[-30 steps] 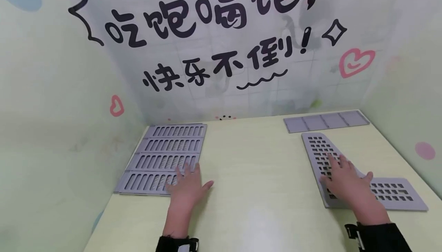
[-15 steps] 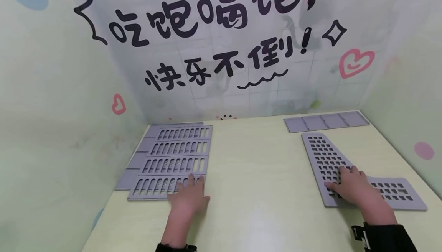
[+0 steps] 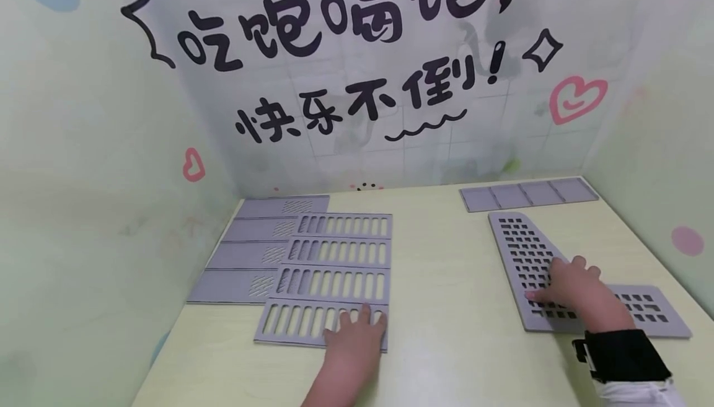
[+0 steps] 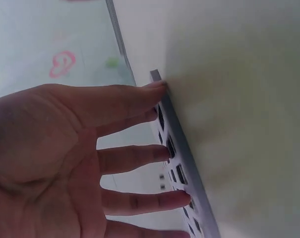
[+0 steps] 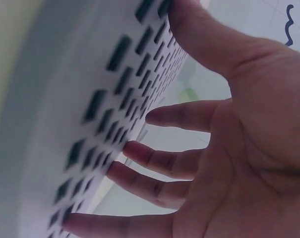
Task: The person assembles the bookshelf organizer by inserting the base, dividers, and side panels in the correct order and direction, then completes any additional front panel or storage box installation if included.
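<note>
A flat grey-purple panel with rows of long slots [image 3: 334,267] lies partly over a plainer panel of the same colour [image 3: 229,286] with small hatched patches. My left hand [image 3: 357,342] rests its fingers on the slotted panel's front right corner. In the left wrist view, extended fingers meet the slotted face and the thumb tip is at the panel's edge [image 4: 184,148]. On the right lies an L-shaped panel full of small rectangular holes [image 3: 660,298]. My right hand [image 3: 580,289] is over its corner, fingers spread, fingertips at the holed surface in the right wrist view.
A narrow grey-purple strip with dividing lines [image 3: 507,197] lies at the table's back right edge. Pale walls enclose the light wood table [image 3: 435,320] on three sides, the back one bearing large black lettering [image 3: 368,100].
The slotted panel has slid right and toward me with my left hand, uncovering much of the plainer panel underneath. My right hand has shifted slightly right on the L-shaped panel, which stays put.
</note>
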Action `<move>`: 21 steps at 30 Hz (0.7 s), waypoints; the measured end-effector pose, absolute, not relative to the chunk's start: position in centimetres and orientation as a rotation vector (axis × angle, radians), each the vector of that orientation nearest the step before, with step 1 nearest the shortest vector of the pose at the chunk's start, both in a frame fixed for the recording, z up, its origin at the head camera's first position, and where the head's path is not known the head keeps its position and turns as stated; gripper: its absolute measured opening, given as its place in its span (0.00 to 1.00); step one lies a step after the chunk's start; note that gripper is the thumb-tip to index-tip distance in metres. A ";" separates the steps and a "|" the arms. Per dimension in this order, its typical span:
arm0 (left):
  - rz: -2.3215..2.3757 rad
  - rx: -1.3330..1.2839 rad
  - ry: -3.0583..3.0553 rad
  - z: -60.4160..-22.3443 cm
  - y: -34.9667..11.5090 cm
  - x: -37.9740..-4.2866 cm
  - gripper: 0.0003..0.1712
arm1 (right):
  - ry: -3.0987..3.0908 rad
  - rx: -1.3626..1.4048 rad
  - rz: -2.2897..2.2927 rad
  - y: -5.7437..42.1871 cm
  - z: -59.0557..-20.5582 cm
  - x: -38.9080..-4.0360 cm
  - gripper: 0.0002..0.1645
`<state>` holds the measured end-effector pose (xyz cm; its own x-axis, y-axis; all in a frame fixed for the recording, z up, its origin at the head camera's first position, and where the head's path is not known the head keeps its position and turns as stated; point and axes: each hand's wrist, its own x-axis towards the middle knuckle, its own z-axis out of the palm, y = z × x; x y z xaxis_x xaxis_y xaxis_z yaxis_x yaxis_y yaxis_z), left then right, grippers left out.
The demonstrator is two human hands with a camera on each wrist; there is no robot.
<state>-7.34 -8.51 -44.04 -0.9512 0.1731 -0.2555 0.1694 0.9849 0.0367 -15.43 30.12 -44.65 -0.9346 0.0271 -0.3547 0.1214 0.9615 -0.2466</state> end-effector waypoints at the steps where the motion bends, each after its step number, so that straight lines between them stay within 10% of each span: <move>1: 0.004 0.291 2.872 -44.2 -7.9 -7.0 0.33 | 2.762 0.097 -0.353 30.1 -44.6 -15.6 0.57; 21: -0.113 0.844 2.656 -44.4 -1.2 -5.6 0.36 | 2.727 0.106 -0.330 30.1 -44.5 -16.3 0.66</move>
